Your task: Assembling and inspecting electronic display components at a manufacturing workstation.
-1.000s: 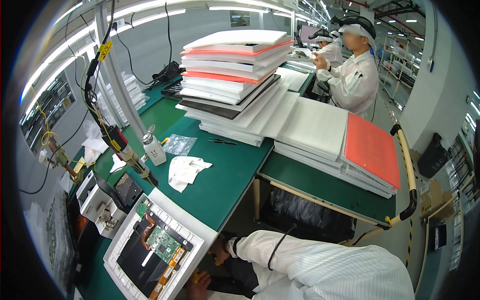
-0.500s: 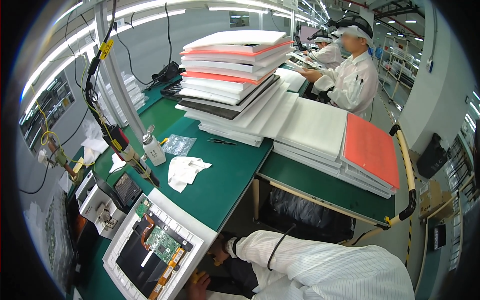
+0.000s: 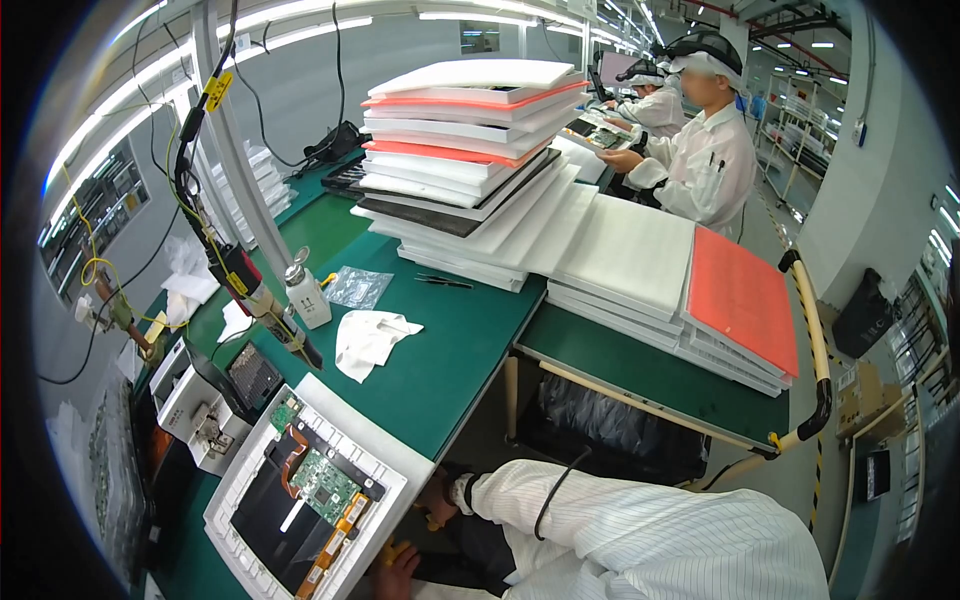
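My right hand [image 3: 438, 500], at the end of a striped white sleeve with a black cord round it, is low beside the bench edge, in shadow. My left hand [image 3: 398, 574] is just below it, close to the panel's edge. Yellow shows at the fingertips of both, perhaps finger covers. Their fingers are too dark and partly hidden to show a grip. Nearest to them lies an opened white-framed panel [image 3: 385, 482] on white foam, with a green circuit board [image 3: 328, 484], an orange-brown ribbon cable [image 3: 295, 462] and a black sheet [image 3: 268, 522] inside.
A screwdriver-like power tool [image 3: 272, 315] hangs above the bench. Behind the panel are a white cloth [image 3: 372, 340], a pump bottle [image 3: 308, 298], tweezers [image 3: 443, 282] and a clear bag [image 3: 358, 288]. Tall foam-sheet stacks [image 3: 470, 135] stand beyond. A co-worker [image 3: 700, 160] handles a board at back right.
The hanging tool has swung slightly to the right and down. At the back, the co-worker's board has tilted into view. My hands look nearly unmoved.
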Motion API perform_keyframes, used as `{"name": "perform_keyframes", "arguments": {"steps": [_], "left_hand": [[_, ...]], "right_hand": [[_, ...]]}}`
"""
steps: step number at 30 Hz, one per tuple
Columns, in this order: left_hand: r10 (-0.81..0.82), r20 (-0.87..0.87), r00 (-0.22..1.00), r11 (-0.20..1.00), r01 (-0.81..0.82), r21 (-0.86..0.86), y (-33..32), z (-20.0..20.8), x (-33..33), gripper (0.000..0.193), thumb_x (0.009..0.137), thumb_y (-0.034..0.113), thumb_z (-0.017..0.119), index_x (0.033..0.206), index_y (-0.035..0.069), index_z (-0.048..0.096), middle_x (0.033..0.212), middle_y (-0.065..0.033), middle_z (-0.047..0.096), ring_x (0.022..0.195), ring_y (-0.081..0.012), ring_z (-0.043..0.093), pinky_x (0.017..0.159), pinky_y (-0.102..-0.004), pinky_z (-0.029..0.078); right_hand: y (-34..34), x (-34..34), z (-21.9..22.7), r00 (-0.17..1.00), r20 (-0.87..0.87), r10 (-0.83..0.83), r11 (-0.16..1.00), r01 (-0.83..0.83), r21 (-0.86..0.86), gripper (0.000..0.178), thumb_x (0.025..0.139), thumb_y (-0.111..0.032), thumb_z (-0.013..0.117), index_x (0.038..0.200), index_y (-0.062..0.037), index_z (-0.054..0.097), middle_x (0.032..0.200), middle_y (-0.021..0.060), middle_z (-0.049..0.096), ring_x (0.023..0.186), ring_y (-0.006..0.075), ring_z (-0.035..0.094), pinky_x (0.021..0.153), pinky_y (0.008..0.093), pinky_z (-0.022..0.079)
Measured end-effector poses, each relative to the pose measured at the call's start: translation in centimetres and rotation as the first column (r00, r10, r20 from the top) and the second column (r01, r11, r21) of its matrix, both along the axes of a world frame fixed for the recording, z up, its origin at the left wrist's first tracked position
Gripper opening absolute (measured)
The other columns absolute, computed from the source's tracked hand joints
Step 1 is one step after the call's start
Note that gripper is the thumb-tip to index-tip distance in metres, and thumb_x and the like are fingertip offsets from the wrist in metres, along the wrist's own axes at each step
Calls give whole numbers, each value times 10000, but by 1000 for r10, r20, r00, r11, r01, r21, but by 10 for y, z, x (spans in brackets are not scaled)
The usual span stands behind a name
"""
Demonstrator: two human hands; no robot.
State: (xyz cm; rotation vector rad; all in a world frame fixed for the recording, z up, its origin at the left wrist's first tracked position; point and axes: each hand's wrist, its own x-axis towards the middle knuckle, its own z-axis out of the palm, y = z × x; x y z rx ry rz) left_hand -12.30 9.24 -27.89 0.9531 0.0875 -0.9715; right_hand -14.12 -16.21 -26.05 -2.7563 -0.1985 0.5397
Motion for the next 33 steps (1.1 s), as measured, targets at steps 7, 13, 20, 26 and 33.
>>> {"name": "perform_keyframes", "arguments": {"steps": [7, 13, 20, 26, 33], "left_hand": [[5, 23, 1000, 1000, -5, -10, -1, 5, -3, 544, 881, 213, 549, 1334, 17, 322, 1313, -215, 393, 1181, -357, 417, 971, -479, 360], [-9, 31, 999, 1000, 10, -24, -3, 4, 0, 536, 871, 216, 567, 1322, 24, 350, 1311, -211, 398, 1178, -355, 421, 973, -482, 358], [2, -37, 999, 999, -4, -51, 6, -10, 4, 526, 876, 226, 560, 1325, 41, 356, 1282, -205, 429, 1155, -342, 447, 967, -464, 367], [-11, 25, 1000, 1000, 11, 14, 1, -2, -2, 516, 884, 241, 548, 1322, 46, 359, 1247, -191, 465, 1141, -328, 461, 960, -459, 371], [-32, 75, 997, 999, 29, 39, 2, -4, 0, 515, 886, 264, 543, 1316, 43, 365, 1221, -181, 491, 1139, -318, 467, 956, -454, 375]], "right_hand": [[0, -3, 16, 999, -42, 11, 1000, -11, 19, 590, 639, -406, 628, 1153, -122, 576, 1229, 131, 507, 1190, 340, 411, 972, 567, 219], [-2, 3, 2, 996, -90, 12, 1000, -11, 17, 611, 640, -434, 625, 1178, -153, 557, 1276, 127, 449, 1213, 338, 374, 948, 581, 252], [4, 7, -11, 997, -41, 72, 996, -74, -39, 549, 678, -432, 582, 1176, -202, 553, 1347, 111, 373, 1241, 332, 330, 902, 645, 259], [1, 1, -14, 998, 36, 55, 997, -54, -46, 527, 664, -450, 591, 1122, -190, 585, 1290, 106, 417, 1198, 317, 375, 878, 628, 286], [0, -1, -10, 995, 79, 58, 998, -59, 7, 503, 676, -447, 573, 1096, -172, 602, 1214, 125, 480, 1142, 338, 433, 880, 629, 294]]}}
